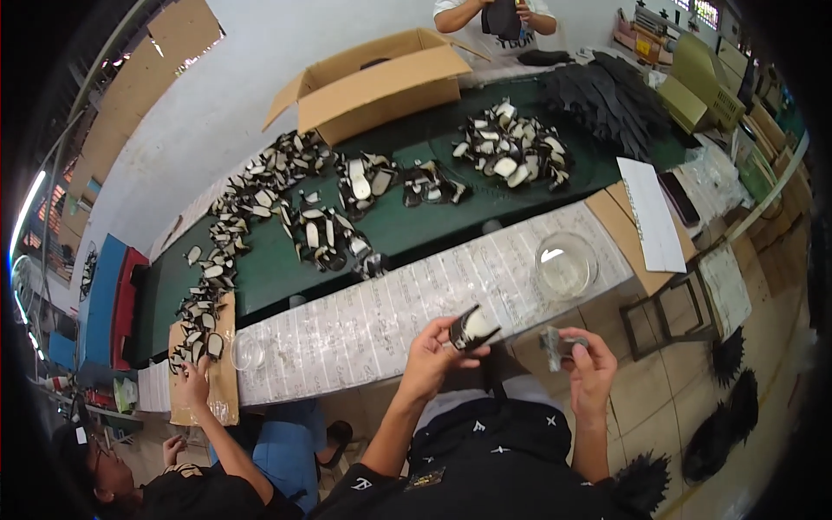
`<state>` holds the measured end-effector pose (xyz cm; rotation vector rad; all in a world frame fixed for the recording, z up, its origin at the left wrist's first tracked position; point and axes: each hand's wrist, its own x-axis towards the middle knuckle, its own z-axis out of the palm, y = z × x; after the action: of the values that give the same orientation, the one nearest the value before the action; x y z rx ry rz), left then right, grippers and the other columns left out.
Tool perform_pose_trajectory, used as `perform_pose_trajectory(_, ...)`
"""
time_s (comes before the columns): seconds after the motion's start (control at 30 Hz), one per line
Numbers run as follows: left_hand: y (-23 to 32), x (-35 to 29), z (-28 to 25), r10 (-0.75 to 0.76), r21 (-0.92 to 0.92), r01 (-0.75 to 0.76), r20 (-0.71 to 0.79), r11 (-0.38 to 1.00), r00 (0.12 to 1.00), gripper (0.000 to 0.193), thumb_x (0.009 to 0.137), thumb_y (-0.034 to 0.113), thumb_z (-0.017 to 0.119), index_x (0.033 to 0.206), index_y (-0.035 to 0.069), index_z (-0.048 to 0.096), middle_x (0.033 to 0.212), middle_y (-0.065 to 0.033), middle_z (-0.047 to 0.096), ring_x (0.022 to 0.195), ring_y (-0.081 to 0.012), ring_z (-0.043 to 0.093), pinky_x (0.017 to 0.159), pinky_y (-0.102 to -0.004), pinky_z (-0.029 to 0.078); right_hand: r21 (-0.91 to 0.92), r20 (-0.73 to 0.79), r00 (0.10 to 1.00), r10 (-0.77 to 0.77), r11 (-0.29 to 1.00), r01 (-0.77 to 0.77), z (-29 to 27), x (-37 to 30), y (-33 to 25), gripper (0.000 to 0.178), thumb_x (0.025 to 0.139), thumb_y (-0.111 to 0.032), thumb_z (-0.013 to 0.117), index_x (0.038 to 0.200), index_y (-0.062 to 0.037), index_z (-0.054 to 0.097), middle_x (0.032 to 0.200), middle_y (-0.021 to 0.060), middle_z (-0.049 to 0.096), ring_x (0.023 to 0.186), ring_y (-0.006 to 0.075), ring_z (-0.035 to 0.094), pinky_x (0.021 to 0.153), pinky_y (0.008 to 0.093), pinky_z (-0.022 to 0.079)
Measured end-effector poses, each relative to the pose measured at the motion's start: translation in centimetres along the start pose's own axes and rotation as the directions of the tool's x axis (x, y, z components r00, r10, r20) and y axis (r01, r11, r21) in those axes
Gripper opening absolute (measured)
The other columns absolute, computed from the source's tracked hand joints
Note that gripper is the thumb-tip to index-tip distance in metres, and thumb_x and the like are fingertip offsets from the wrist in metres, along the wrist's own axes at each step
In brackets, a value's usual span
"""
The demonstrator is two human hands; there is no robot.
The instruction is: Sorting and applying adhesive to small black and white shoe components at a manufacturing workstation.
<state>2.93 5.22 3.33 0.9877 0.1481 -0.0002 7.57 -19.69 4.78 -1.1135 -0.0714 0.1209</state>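
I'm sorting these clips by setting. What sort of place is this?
Probably a footwear workshop or small factory line. A long green belt carries heaps of black-and-white sandal pieces, a cardboard box sits on it, and the left hand holds one such piece while other people work alongside.

A black-and-white sandal upper piece (473,329) held tilted, beside a small grey tool (557,343).

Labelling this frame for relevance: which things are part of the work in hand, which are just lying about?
In hand:
left hand holding a black-and-white sandal piece
right hand holding a small grey piece
clear round dish nearby
piles of sandal pieces on the green belt

Lying about:
cardboard box
white sheet
metal stool
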Motion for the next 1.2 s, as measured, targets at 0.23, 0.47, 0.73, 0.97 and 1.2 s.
perform_pose_trajectory(0.23, -1.3, 0.1, -0.7, 0.007, -0.043, -0.008, -0.022, 0.999, 1.000, 0.032, 0.091, 0.015, 0.062, 0.117, -0.002, 0.052, 0.107, -0.0127, 0.064, 0.092, -0.0263, 0.067, 0.072, -0.0308, 0.059, -0.402, 0.219, 0.948, -0.231, 0.864, 0.303, 2.8, 0.5, -0.3, 0.023, 0.089, -0.007, 0.059, 0.109, 0.0043, 0.062, 0.114, 0.0140, 0.060, 0.098, 0.0166, 0.059, 0.075, 0.0253, 0.052)
perform_pose_trajectory(0.47, -1.2, 0.0, 0.6, -0.064, -0.015, 0.063, -0.021, 0.998, 0.998, 0.027, 0.091, 0.010, 0.061, 0.114, -0.002, 0.055, 0.101, -0.0123, 0.065, 0.088, -0.0237, 0.068, 0.072, -0.0297, 0.059, -0.557, 0.339, 0.885, -0.319, 0.690, 0.462, 4.8, 0.2, -0.2, 0.026, 0.082, 0.001, 0.066, 0.108, 0.0001, 0.066, 0.109, 0.0137, 0.063, 0.092, 0.0188, 0.064, 0.069, 0.0255, 0.056)
perform_pose_trajectory(0.73, -1.1, -0.1, 1.0, -0.085, -0.002, 0.085, -0.006, 0.996, 0.996, 0.025, 0.091, 0.008, 0.060, 0.112, -0.004, 0.055, 0.100, -0.0132, 0.065, 0.086, -0.0226, 0.068, 0.070, -0.0299, 0.060, -0.598, 0.458, 0.837, -0.301, 0.592, 0.540, 5.4, 0.4, 0.1, 0.025, 0.082, 0.002, 0.065, 0.107, 0.0002, 0.066, 0.109, 0.0147, 0.062, 0.091, 0.0207, 0.064, 0.071, 0.0286, 0.057)
perform_pose_trajectory(0.97, -1.5, -0.1, 1.1, -0.129, -0.008, 0.129, 0.007, 0.992, 0.992, 0.024, 0.092, 0.010, 0.059, 0.112, -0.003, 0.055, 0.099, -0.0129, 0.064, 0.085, -0.0216, 0.068, 0.069, -0.0295, 0.060, -0.366, 0.289, 0.950, -0.117, 0.904, 0.222, 3.9, 0.6, 1.3, 0.024, 0.087, -0.003, 0.062, 0.111, 0.0042, 0.063, 0.111, 0.0127, 0.062, 0.097, 0.0163, 0.061, 0.077, 0.0273, 0.054)
perform_pose_trajectory(1.2, -1.4, 0.1, 1.6, -0.145, -0.026, 0.146, 0.011, 0.989, 0.989, 0.025, 0.092, 0.010, 0.060, 0.112, -0.002, 0.055, 0.099, -0.0126, 0.065, 0.085, -0.0214, 0.068, 0.069, -0.0294, 0.060, 0.110, 0.216, 0.962, 0.165, 0.975, -0.192, 3.0, 0.6, 1.0, 0.025, 0.092, -0.009, 0.055, 0.113, 0.0040, 0.060, 0.112, 0.0123, 0.062, 0.094, 0.0149, 0.062, 0.076, 0.0265, 0.054)
